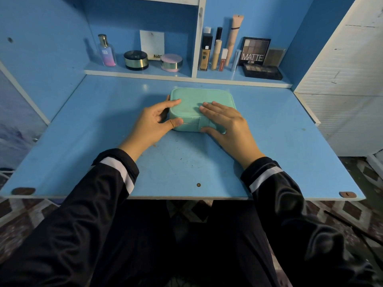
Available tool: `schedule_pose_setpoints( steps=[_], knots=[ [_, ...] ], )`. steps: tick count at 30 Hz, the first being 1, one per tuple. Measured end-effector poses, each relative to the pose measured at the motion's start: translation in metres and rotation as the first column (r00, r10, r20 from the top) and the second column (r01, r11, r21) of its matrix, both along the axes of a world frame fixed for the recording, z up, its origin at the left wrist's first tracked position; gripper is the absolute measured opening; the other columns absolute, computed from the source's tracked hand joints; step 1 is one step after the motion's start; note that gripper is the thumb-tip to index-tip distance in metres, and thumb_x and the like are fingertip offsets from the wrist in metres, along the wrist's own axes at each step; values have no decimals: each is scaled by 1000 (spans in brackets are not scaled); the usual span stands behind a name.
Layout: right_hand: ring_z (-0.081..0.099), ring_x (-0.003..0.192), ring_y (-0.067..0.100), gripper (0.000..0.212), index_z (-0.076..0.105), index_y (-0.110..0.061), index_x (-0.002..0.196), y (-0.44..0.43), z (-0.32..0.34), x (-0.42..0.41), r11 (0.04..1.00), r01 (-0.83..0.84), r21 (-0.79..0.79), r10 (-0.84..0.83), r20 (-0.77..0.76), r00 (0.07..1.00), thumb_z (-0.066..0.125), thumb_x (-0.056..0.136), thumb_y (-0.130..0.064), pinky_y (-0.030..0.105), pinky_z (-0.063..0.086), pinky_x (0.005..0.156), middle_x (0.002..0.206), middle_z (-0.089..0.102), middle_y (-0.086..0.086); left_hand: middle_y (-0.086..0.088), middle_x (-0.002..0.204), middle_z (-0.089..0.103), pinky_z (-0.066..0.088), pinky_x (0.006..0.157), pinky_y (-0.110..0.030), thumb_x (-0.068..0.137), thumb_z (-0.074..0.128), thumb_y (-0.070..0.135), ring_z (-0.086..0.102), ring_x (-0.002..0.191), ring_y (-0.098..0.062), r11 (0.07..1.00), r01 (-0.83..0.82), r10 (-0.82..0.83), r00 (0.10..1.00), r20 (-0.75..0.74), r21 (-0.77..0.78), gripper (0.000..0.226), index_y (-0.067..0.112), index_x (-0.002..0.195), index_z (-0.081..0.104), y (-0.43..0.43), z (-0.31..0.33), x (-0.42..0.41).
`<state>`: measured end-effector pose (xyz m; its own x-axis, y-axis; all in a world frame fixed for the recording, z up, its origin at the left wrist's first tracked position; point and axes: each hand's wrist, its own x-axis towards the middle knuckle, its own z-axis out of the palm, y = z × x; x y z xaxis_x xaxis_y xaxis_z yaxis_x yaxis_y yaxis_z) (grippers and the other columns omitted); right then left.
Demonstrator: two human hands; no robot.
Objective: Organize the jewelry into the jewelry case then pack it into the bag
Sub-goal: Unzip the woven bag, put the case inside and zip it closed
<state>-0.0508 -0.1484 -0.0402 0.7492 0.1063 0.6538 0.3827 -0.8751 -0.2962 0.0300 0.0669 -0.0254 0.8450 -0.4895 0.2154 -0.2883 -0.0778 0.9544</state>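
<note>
A mint-green jewelry case [192,100] lies closed on the blue desk [186,162], near the middle. My left hand [154,120] grips its front left corner, with the index finger on the lid, the thumb against the front wall and the other fingers down the left side. My right hand [224,121] lies flat on the right half of the lid with straight fingers; its thumb touches the front wall by the clasp tab [199,123]. No loose jewelry and no bag is in view.
A shelf [141,72] behind the desk holds a perfume bottle [106,51], two round compacts [136,60], several makeup tubes [216,52] and eyeshadow palettes [256,51]. A white cabinet [344,79] stands at the right. The desk's front edge lies just above my sleeves.
</note>
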Motion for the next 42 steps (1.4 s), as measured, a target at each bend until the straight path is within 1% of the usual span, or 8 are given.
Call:
schedule_pose_setpoints(
  steps=[5,11,25,28,32,35,38,42],
  knots=[
    [53,128,25,47,62,-12,129,0,-2,1,1000,13,-27,-13,11,1000,73,85,-23,36,40,107,133,61,5,-5,139,55,44,103,-18,83,72,0,58,120,-6,1000,-4,4,1000,0,8,57,21,133,53,0,1,-2],
    [54,127,24,46,63,-13,129,2,-2,0,998,30,-46,-28,27,999,73,85,-22,31,38,107,131,62,4,1,129,59,46,97,-13,83,71,-3,61,107,9,1000,-9,9,1000,-5,14,57,13,135,54,1,3,-3],
    [63,115,24,33,68,-7,120,4,-4,2,979,83,-187,-50,177,983,70,88,-16,35,48,93,121,68,6,8,124,59,47,91,-10,83,70,-4,62,104,11,1000,-5,5,1000,-25,10,57,18,133,53,2,5,-4],
    [64,115,25,32,68,-7,119,5,-4,2,979,85,-186,-48,194,980,70,88,-15,35,49,93,120,69,7,5,134,55,46,96,-12,84,70,-2,59,109,9,1000,-1,1,1000,-14,9,57,20,134,53,2,4,-5],
    [59,120,27,38,64,-6,125,4,-2,-1,987,40,-154,-20,125,992,68,90,-19,37,45,101,126,65,8,-3,155,38,38,111,-23,89,69,7,46,135,-5,999,13,-15,1000,28,44,52,29,132,52,2,1,-6],
    [57,122,28,41,62,-6,127,2,-1,-1,994,7,-113,3,88,996,70,89,-20,37,42,106,129,63,9,-2,158,33,33,115,-25,92,67,14,37,141,-4,996,6,-12,998,65,91,51,26,139,51,2,-1,-4],
    [55,124,29,42,62,-6,127,-1,-2,1,998,-9,-66,14,75,997,71,88,-21,39,41,107,130,62,9,0,155,38,33,116,-28,93,66,20,38,140,-3,995,0,-6,999,53,99,53,24,143,48,3,-3,-3],
    [46,133,31,47,59,-8,132,-2,-3,-2,999,35,41,-35,7,999,67,90,-26,43,35,113,137,56,11,4,152,43,38,107,-14,95,62,22,43,136,-5,994,-4,4,1000,1,111,63,20,151,34,0,-1,-5]
  ],
)
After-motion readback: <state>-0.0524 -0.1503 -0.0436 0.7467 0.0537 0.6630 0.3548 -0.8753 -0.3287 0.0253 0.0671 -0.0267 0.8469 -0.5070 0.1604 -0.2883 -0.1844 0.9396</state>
